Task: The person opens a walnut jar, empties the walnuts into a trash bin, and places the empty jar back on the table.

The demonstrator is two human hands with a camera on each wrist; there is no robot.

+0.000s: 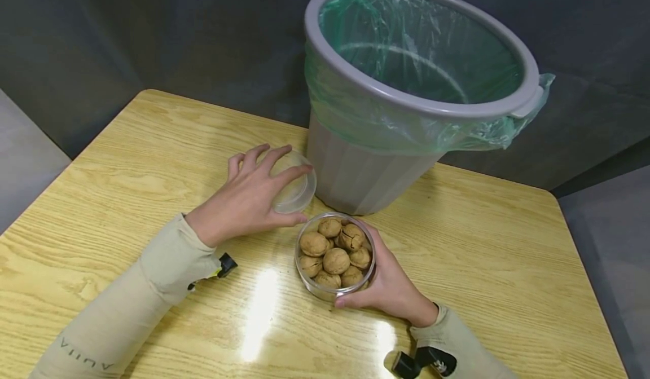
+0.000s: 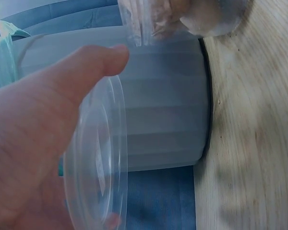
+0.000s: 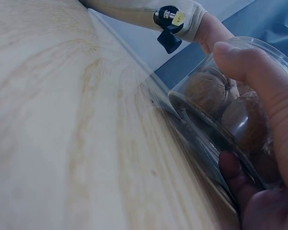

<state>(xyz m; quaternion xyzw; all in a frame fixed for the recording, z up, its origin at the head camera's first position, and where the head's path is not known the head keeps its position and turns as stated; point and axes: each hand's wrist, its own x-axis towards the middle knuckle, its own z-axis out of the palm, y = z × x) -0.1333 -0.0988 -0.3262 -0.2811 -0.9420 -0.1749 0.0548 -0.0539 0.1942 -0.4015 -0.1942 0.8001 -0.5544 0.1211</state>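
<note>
Clasping a clear jar [image 1: 319,292] of walnuts [image 1: 336,261] with the right hand [image 1: 390,286].
Gripping a translucent lid [image 1: 298,197] in the left hand [image 1: 251,197].

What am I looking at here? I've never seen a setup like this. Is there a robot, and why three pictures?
There is no robot: these are a person's bare hands. The widest picture comes from a camera worn on the head, looking down; the other two come from cameras on each wrist, so they look sideways and close up.

The left hand holds a clear round lid. The right hand grips a clear open jar filled with walnuts. Behind them, on the wooden table, stands a grey bin lined with a thin green bag.
</note>
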